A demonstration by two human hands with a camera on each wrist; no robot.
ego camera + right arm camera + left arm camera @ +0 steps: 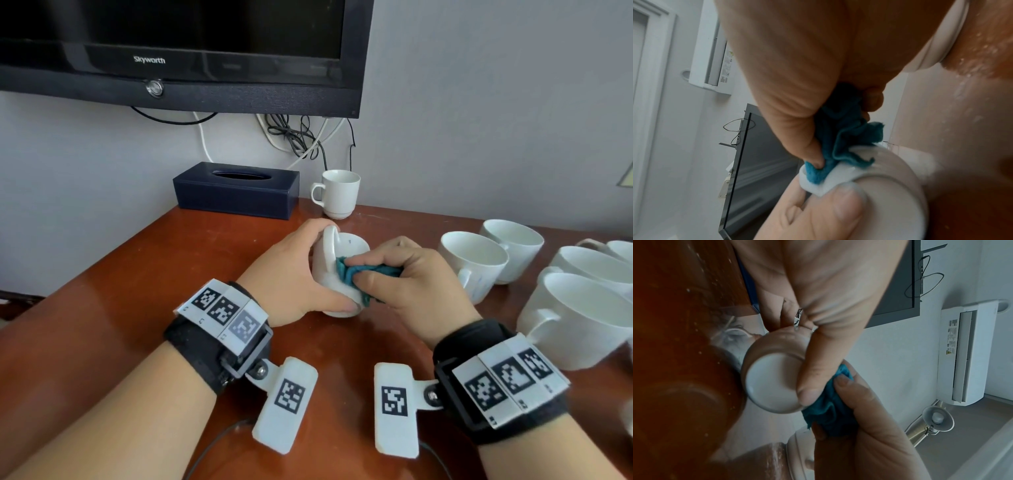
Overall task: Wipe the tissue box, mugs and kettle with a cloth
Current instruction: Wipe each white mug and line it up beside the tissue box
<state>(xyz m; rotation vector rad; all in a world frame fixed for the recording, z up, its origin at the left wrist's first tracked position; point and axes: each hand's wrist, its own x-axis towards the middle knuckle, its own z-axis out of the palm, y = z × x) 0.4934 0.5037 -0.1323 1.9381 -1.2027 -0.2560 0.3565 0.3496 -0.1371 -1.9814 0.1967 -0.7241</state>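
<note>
Our right hand (407, 274) presses the teal cloth (349, 272) on the white mug (330, 270) that our left hand (294, 274) clasps; several mugs remain, kettle unseen.

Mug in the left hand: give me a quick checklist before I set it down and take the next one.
1. Left hand grips mug: ok.
2. Right hand holds cloth: ok.
3. Cloth touching mug by its handle: ok.
4. Whole mug wiped: cannot tell.
5. Bare table nearby to set it down: ok.
6. Next mug upright beside the right hand: ok.
</note>
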